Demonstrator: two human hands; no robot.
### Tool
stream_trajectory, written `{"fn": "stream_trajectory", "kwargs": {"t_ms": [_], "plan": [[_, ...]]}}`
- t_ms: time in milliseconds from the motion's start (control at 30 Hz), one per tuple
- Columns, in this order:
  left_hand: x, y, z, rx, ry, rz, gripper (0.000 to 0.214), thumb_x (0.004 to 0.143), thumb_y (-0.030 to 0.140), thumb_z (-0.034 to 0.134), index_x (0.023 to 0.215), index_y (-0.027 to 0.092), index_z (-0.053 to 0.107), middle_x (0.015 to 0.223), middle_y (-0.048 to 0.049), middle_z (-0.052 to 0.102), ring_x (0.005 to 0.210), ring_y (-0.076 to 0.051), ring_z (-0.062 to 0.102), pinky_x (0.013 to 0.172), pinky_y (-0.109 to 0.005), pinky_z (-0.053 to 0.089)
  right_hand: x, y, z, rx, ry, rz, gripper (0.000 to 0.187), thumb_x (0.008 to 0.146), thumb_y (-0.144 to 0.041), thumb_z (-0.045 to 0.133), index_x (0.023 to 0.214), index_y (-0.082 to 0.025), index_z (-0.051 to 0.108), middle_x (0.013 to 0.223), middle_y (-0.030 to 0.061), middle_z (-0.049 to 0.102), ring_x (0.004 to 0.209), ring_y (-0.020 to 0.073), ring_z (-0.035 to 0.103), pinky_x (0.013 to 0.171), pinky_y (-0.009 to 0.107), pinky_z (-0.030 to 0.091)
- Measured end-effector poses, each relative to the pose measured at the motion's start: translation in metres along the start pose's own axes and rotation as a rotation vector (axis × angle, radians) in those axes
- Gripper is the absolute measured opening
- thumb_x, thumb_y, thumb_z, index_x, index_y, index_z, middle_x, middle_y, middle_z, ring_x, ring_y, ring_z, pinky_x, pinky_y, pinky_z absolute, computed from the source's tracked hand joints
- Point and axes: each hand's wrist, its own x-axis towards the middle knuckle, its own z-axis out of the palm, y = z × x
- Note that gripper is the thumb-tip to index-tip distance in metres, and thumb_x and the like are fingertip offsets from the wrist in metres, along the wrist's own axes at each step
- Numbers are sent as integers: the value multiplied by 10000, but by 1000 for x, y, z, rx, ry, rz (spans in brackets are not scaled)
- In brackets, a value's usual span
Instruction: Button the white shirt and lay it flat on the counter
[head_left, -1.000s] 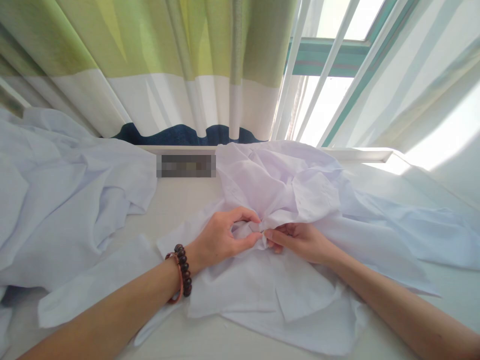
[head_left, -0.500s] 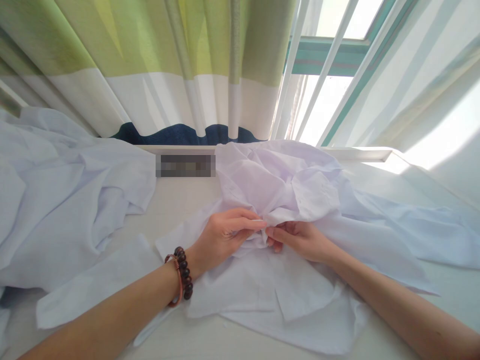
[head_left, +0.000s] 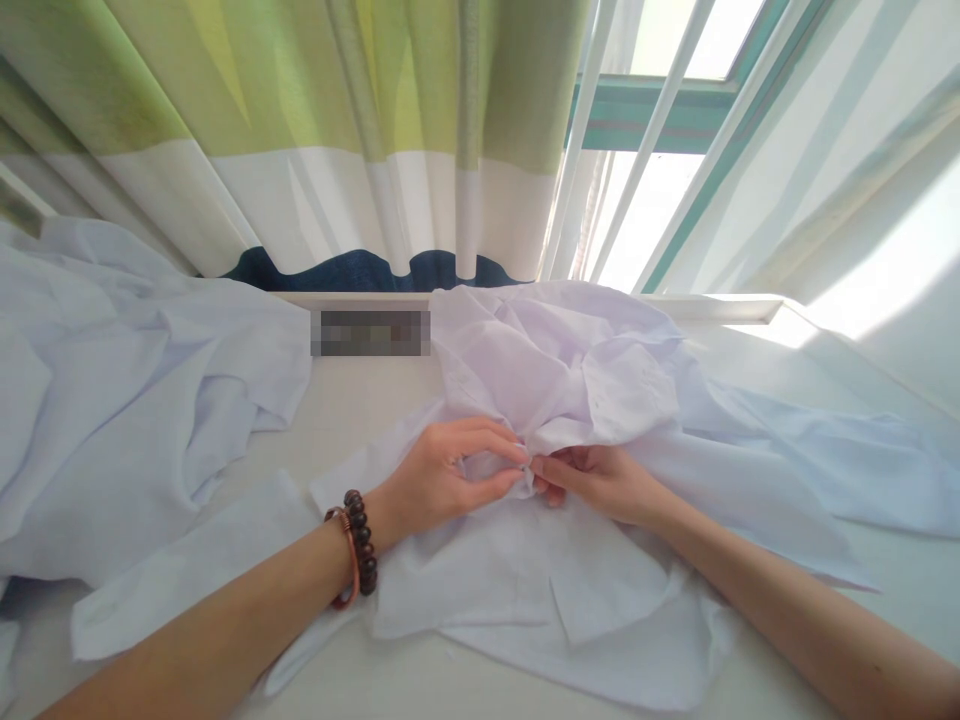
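A green-and-white curtain [head_left: 337, 120] hangs behind the pale bench [head_left: 352, 400], where a loose heap of white cloth [head_left: 135, 400] sprawls at the left. A crumpled white shirt [head_left: 570, 370] lies mid-bench — the left hand [head_left: 442, 475] and right hand [head_left: 600, 480] meet at its bunched front, each pinching a fold (fingertips nearly touching). A bead bracelet [head_left: 360, 540] circles the left wrist.
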Motion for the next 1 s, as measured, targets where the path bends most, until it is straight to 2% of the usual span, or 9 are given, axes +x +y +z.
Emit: {"fn": "stream_trajectory", "kwargs": {"t_ms": [167,267,467,733,933,1000], "plan": [[0,-2,0,-23,0,-111,56,822,198,688,856,192,732,867,-31,749,827,-165,691,783,-263,558,1,-1,0,3,-12,-15,353,894,-480,529,710,-187,603,646,4,586,657,152,583,697,271,499],[-2,-3,1,7,9,-156,116,832,230,692,939,217,734,925,-15,753,854,-161,693,794,-248,549,1,-2,-1,44,-13,-28,332,903,-450,531,720,-182,603,650,-7,582,645,134,576,683,252,495],[0,-3,2,28,45,-172,91,812,233,713,899,221,738,896,-2,751,831,-158,691,812,-256,547,0,-2,-3,112,-18,-44,285,901,-400,555,726,-182,610,661,-27,585,647,120,586,693,243,498],[4,-5,1,-72,-29,-149,125,846,204,661,913,231,764,926,-25,752,841,-174,695,780,-267,573,1,1,-4,171,-4,-85,289,892,-428,556,720,-202,610,669,-9,602,638,143,602,674,265,509],[3,-3,-1,-5,17,-271,74,812,220,693,868,211,739,861,-4,755,810,-162,699,797,-245,562,5,6,-3,170,-12,-81,327,872,-453,592,705,-173,621,635,-5,613,610,135,610,643,258,513],[3,-3,0,-22,9,-265,65,821,223,681,858,209,734,860,-5,752,808,-162,698,791,-243,561,5,7,-3,164,-6,-86,324,879,-444,588,714,-169,625,636,-2,615,612,133,609,637,254,510]]}}
